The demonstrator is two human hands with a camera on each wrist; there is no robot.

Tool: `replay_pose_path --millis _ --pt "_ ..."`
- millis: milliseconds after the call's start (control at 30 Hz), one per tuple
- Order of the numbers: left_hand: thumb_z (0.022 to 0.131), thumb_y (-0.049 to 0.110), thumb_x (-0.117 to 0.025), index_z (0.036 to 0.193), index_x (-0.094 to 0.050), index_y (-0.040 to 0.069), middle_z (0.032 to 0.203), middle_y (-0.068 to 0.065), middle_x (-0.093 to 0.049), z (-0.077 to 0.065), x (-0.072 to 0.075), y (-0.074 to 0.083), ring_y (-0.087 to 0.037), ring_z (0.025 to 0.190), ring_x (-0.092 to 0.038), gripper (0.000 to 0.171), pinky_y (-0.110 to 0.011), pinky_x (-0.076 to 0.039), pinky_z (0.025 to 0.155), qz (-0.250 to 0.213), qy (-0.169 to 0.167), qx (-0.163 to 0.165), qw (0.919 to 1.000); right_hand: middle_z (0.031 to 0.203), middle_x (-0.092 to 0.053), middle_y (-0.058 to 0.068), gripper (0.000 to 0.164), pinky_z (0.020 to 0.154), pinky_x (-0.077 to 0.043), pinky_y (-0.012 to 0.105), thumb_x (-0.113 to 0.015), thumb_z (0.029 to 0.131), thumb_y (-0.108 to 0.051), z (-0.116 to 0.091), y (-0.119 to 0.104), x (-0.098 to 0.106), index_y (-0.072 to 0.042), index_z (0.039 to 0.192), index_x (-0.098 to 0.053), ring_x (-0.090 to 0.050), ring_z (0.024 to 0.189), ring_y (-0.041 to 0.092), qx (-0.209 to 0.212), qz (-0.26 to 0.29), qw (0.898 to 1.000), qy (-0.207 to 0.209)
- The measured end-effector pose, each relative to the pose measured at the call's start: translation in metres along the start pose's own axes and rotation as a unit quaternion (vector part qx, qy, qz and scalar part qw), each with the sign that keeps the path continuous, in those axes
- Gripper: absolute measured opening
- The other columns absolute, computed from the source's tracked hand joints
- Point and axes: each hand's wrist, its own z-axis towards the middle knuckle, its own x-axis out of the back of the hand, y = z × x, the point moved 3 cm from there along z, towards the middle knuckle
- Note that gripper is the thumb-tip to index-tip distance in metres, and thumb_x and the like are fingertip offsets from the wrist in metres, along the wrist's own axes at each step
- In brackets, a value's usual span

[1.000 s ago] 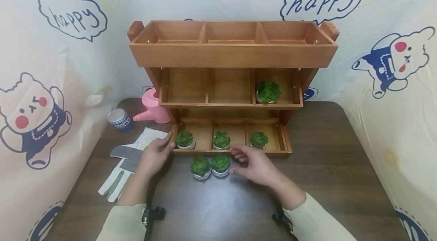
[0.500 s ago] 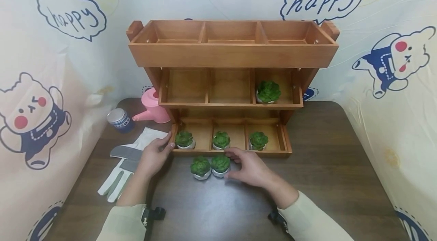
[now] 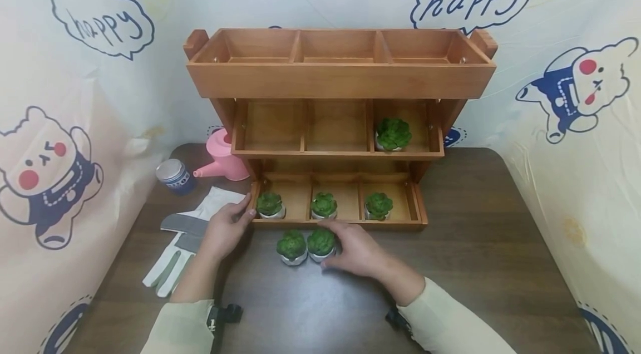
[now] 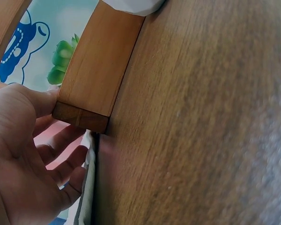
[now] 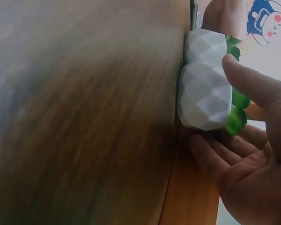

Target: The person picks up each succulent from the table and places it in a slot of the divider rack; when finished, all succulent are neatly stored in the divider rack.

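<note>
A three-tier wooden plant shelf point(image 3: 340, 82) stands on the table. My left hand point(image 3: 227, 229) holds the left front corner of its lowest tier, thumb on the corner point(image 4: 79, 115) and fingers bent along the side. Two small green succulents in white faceted pots stand side by side before the shelf: the left succulent point(image 3: 291, 245) and the right succulent point(image 3: 321, 242). My right hand point(image 3: 358, 251) is around the right one, fingers behind and thumb in front, spread apart. The right wrist view shows the thumb beside the white pot point(image 5: 205, 96) and fingers at its other side.
Three potted succulents sit in the lowest tier, among them one in its middle compartment point(image 3: 324, 205). Another succulent point(image 3: 393, 134) is in the middle tier's right compartment. At left lie work gloves point(image 3: 187, 231), a pink watering can point(image 3: 225, 156) and a blue jar point(image 3: 175, 176).
My right hand has moved left, from beside the right succulent to around it. The two front succulents have shifted slightly left. My left hand stays on the shelf corner.
</note>
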Motion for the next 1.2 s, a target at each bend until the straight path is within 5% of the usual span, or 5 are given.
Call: replay_pose_path --millis 600,1200 --pt "0.105 0.046 -0.059 0.158 -0.045 0.021 0.133 -0.021 -0.064 0.000 0.002 0.002 -0.042 0.123 -0.059 0.060 -0.065 -0.041 0.107 0.002 -0.002 -0.004 1.0000 0.134 -0.068 0.003 0.076 0.105 -0.050 0.040 -0.093 0.075 -0.035 0.001 0.001 -0.003 -0.015 0.142 -0.062 -0.063 0.122 0.020 -0.005 0.016 1.000 0.010" --pt "0.104 0.047 -0.060 0.157 -0.046 0.022 0.132 -0.020 -0.065 0.001 0.000 -0.001 -0.041 0.122 -0.059 0.060 -0.064 -0.042 0.106 0.001 0.000 -0.003 1.0000 0.120 -0.072 0.000 0.071 0.087 -0.058 0.037 -0.091 0.077 -0.035 -0.002 -0.006 0.012 -0.014 0.139 -0.065 -0.067 0.097 0.009 -0.006 0.065 0.998 0.020"
